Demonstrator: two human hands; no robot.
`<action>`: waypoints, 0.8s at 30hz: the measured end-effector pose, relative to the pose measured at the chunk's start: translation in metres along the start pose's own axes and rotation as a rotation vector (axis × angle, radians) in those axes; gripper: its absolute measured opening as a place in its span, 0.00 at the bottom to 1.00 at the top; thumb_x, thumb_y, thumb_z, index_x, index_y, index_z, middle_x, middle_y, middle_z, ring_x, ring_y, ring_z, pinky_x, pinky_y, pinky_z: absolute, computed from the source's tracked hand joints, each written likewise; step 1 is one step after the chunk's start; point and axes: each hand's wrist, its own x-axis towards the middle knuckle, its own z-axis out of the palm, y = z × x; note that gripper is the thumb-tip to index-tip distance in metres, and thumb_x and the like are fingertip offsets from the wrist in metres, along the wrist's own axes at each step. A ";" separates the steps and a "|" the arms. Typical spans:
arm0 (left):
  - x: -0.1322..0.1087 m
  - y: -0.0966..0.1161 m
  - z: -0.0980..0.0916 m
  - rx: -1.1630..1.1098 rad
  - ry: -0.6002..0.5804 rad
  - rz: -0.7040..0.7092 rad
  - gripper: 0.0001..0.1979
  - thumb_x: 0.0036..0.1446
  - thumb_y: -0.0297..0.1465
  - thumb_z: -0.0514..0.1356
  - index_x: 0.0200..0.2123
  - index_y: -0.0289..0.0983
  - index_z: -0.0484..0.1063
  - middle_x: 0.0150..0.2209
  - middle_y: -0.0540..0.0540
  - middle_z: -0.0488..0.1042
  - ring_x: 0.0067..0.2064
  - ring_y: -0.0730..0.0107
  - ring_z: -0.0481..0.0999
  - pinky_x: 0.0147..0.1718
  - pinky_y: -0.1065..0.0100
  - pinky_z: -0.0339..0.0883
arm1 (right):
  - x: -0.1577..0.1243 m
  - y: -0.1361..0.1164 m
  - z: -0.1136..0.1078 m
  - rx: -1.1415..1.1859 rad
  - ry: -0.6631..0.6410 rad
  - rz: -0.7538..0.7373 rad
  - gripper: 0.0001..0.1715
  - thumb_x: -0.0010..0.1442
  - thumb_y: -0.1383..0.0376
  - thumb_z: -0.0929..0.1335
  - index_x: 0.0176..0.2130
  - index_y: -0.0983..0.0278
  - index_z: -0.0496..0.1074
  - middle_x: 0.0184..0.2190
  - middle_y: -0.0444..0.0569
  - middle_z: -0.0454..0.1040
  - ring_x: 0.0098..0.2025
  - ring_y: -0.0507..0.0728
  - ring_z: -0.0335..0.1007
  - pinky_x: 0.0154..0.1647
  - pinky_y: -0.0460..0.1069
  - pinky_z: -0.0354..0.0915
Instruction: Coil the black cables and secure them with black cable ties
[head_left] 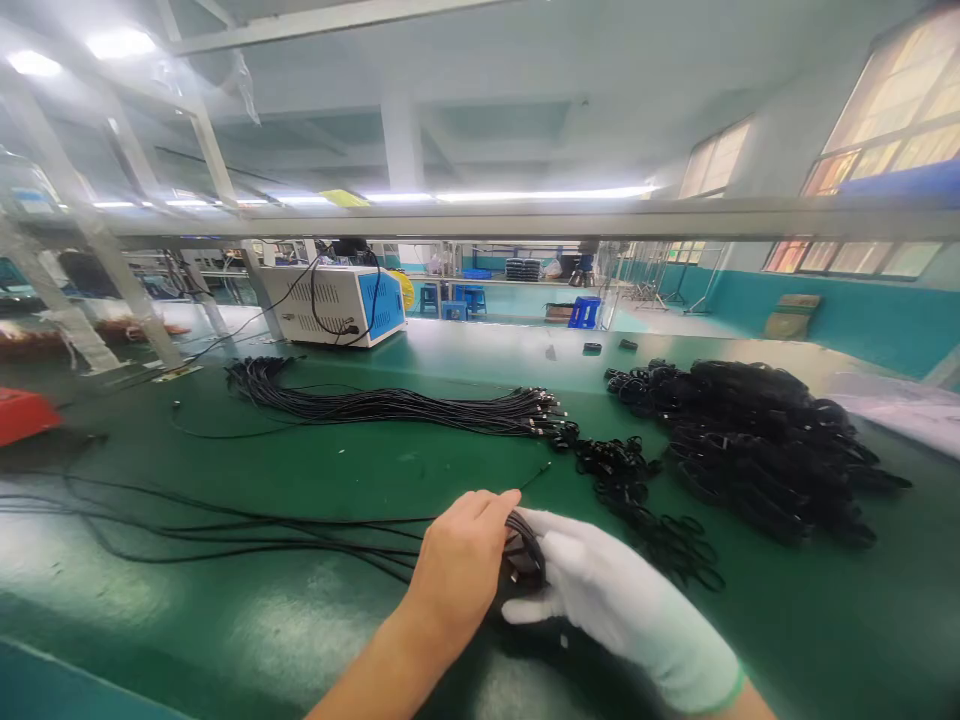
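My bare left hand point(461, 550) is closed around several black cables point(337, 535) that trail off to the left across the green table. Wearing a white glove, my right hand point(592, 570) grips the curved loop of the cable bundle point(534, 548) just beside the left hand. Small metal connector ends show inside the loop. The fingers of both hands nearly meet there; the left fingertips are partly hidden. Behind them lies a long bunch of straight black cables point(390, 408), with metal plugs at its right end.
A heap of coiled black cables point(757, 440) lies on the right. Small black loops point(622, 470) spread between it and my hands. A white and blue machine point(337, 305) stands at the back left, a red object point(26, 415) at the left edge. A shelf beam point(480, 222) crosses above.
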 end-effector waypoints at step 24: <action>0.009 -0.012 -0.001 -0.479 0.076 -0.258 0.12 0.50 0.24 0.55 0.36 0.40 0.76 0.31 0.50 0.70 0.31 0.71 0.69 0.32 0.70 0.64 | 0.011 0.031 -0.004 0.460 -0.070 -0.043 0.20 0.56 0.65 0.67 0.48 0.67 0.66 0.40 0.51 0.67 0.39 0.53 0.67 0.36 0.48 0.67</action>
